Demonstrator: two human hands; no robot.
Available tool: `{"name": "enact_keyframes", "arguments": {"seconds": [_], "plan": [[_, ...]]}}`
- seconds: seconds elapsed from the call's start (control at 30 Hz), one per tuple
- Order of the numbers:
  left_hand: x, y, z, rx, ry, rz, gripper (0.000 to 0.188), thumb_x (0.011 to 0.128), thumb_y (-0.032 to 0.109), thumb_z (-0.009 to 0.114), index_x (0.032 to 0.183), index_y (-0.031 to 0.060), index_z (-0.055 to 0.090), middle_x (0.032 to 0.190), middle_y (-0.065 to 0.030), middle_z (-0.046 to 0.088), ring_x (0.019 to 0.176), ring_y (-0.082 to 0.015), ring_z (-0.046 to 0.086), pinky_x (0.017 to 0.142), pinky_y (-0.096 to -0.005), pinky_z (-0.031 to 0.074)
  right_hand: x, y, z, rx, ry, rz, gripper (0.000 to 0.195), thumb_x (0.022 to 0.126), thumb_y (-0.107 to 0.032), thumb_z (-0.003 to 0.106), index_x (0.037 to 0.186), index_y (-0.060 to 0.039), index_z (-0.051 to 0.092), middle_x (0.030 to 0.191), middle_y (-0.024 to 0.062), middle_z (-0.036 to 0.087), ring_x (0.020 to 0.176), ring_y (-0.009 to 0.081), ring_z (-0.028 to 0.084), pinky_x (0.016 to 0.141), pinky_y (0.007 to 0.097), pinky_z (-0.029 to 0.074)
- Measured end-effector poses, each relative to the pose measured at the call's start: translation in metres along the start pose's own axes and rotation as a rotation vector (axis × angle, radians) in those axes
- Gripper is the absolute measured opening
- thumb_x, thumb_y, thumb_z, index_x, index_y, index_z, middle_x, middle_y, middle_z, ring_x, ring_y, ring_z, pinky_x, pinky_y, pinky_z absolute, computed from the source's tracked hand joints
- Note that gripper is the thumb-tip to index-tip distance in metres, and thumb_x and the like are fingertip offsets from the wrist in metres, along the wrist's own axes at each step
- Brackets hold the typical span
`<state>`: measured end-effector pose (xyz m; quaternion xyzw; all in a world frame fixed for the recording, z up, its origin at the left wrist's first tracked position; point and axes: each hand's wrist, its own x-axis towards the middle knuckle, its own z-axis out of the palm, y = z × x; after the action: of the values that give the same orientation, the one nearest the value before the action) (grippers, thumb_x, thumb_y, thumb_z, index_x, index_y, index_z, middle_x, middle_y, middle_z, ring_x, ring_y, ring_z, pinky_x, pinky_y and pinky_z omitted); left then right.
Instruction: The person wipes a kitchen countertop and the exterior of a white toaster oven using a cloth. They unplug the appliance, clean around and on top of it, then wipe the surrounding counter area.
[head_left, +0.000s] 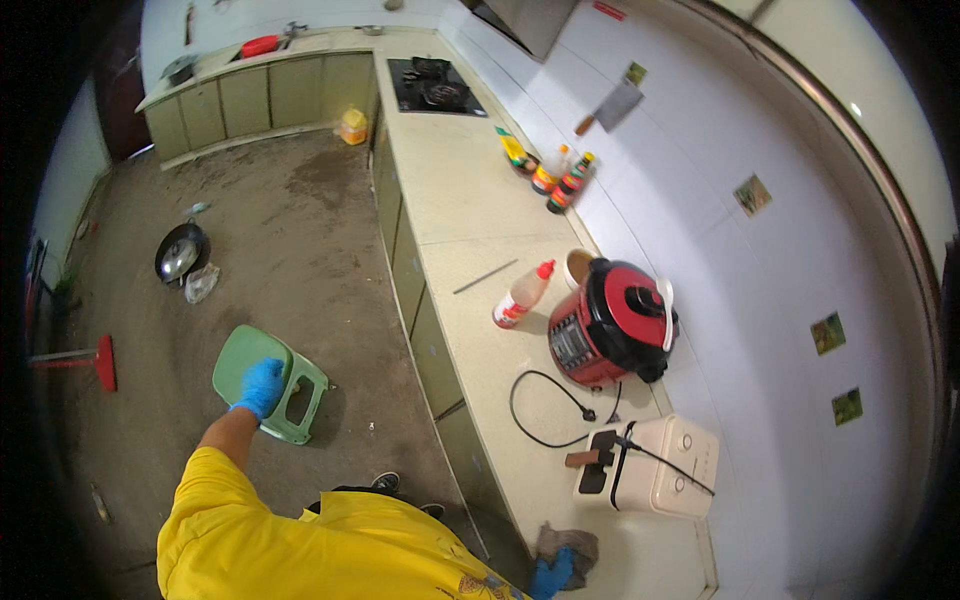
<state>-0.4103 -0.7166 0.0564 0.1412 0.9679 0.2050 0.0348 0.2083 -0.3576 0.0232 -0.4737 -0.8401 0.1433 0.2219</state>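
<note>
My left hand (262, 386), in a blue glove, grips the edge of a green plastic stool (246, 349) over the floor. The stool looks tilted, with the opening in its side turned up to me. At the near end of the countertop, my right hand (553, 574), gloved in blue too, presses on a grey-brown cloth (577, 541). Part of that cloth is hidden under the hand. Just beyond it stands a cream toaster-like appliance (686, 476) with a black cord across it.
A red electric pressure cooker (589, 341), a sauce bottle (523, 295) and a loose power cord (517, 420) sit along the counter (450, 202). Farther off is a gas hob (435, 86). A wok (182, 251) and a red floor squeegee (106, 364) lie on the floor. A cleaver (619, 105) hangs on the wall.
</note>
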Motion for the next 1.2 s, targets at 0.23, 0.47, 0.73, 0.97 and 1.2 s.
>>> {"name": "enact_keyframes", "arguments": {"seconds": [0.23,0.47,0.73,0.97,1.2], "plan": [[-0.107,-0.063,0.034,-0.095,-0.032,-0.322,0.025,0.087,0.023,0.057,0.103,0.0131,0.074,0.102,-0.0175,0.069,0.095,-0.0366,0.066,0.085,-0.0447,0.052,0.100,-0.120,0.078,0.079,-0.245,-0.385,0.048,0.074,-0.019,0.063,0.115,0.0062,0.060,0.115,0.0279,0.062,0.102,0.0457,0.059,0.091,0.0511,0.047],[-0.147,-0.001,0.008,-0.151,-0.215,-0.151,0.027,0.088,0.022,0.057,0.107,0.0144,0.074,0.105,-0.0148,0.070,0.095,-0.0354,0.066,0.088,-0.0429,0.052,0.184,-0.177,0.182,0.291,-0.471,-0.388,0.056,0.085,-0.019,0.063,0.136,0.0007,0.050,0.117,0.0218,0.063,0.101,0.0381,0.062,0.086,0.0450,0.050],[-0.139,-0.032,0.010,-0.439,0.042,-0.473,0.022,0.088,0.015,0.060,0.106,0.0099,0.073,0.103,-0.0153,0.070,0.095,-0.0322,0.067,0.086,-0.0401,0.052,0.273,-0.323,0.117,1.190,-0.801,0.216,0.034,0.094,-0.025,0.061,0.120,-0.0033,0.055,0.099,0.0051,0.058,0.084,0.0158,0.057,0.071,0.0315,0.049],[-0.164,-0.180,0.073,-0.392,0.223,-0.601,0.021,0.088,0.010,0.059,0.103,0.0025,0.071,0.095,-0.0116,0.072,0.089,-0.0240,0.068,0.081,-0.0345,0.053,0.323,-0.295,0.212,0.608,-0.436,-0.079,0.059,0.092,-0.019,0.060,0.144,-0.0005,0.039,0.134,0.0228,0.052,0.120,0.0313,0.054,0.100,0.0401,0.044],[-0.091,-0.271,0.049,-0.886,0.333,-0.890,0.019,0.091,0.012,0.058,0.096,-0.0021,0.070,0.089,-0.0062,0.069,0.085,-0.0184,0.065,0.078,-0.0303,0.052,0.303,-0.334,0.202,-0.250,-0.472,-0.184,0.073,0.089,-0.031,0.055,0.152,-0.0077,0.025,0.148,0.0267,0.037,0.128,0.0431,0.045,0.107,0.0462,0.039]]}}
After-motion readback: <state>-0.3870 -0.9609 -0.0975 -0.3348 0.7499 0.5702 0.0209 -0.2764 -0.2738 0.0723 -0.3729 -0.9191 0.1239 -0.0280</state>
